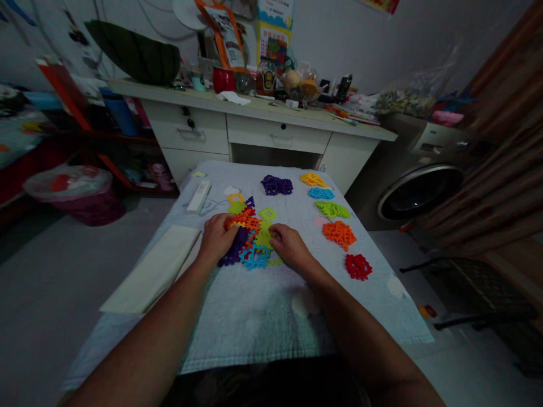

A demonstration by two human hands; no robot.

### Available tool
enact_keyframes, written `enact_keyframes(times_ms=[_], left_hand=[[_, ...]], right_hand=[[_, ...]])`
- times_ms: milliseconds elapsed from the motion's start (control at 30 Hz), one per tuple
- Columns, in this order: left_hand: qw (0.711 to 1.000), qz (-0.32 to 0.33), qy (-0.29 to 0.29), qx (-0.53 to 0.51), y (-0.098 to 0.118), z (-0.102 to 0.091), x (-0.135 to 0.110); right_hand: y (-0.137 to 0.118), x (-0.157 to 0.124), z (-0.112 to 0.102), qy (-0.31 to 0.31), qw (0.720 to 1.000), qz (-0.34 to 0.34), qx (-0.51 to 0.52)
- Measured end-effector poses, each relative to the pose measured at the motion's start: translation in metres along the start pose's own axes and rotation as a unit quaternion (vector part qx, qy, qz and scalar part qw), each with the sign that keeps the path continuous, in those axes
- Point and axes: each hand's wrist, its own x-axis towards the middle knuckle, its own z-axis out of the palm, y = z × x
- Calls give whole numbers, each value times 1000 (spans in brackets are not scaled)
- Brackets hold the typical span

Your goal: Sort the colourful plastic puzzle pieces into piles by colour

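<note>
A mixed heap of interlocking plastic toy pieces (250, 249) lies mid-table, in purple, orange, red, blue, yellow and green. My left hand (216, 237) rests at the heap's left side, fingers curled in over the orange pieces (246, 218); what they grip is hidden. From the right, my right hand (291, 244) reaches in with its fingertips closed at the edge of a lime-green piece (263, 236). Sorted by colour, other piles lie beyond and to the right: purple (277, 185), yellow (313, 179), blue (321, 193), green (333, 210), orange (339, 234) and red (358, 266).
A light-blue cloth (254, 322) covers the table. Along its left side lie a folded cream cloth (150, 268) and a white power strip (198, 198). Behind stands a cluttered white desk (203, 133). A washing machine (419, 169) is at right, a lined bin (76, 195) at left.
</note>
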Motion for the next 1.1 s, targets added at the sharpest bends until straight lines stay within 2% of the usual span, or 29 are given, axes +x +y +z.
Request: enact_keyframes(times_ms=[167, 267, 367, 433, 500, 600, 733, 933, 1033, 1100], left_hand=[[1000, 24, -1, 7, -3, 2, 0], [1000, 25, 2, 6, -3, 2, -1], [1000, 24, -1, 4, -1, 1, -1], [1000, 20, -3, 4, 1, -1, -1], [1000, 17, 1, 6, 2, -2, -1], [1000, 12, 10, 6, 3, -3, 0], [1000, -3, 15, 3, 3, -4, 0], [1000, 2, 8, 2, 1, -2, 0], [1000, 6, 11, 1, 0, -1, 0], [1000, 8, 10, 0, -1, -1, 0]], right_hand=[[13, -1, 5, 17, 987, 45, 156], [20, 3, -6, 69, 975, 74, 199], [28, 5, -19, 165, 975, 78, 126], [35, 2, -24, 192, 978, 65, 42], [40, -2, -26, 166, 985, 46, -17], [46, -6, -29, 112, 992, 26, -49], [49, -4, -36, 79, 992, 22, -97], [49, 6, -36, -31, 986, 16, -160], [51, 14, -45, -36, 983, 14, -179], [55, 23, -59, -9, 978, 33, -204]])
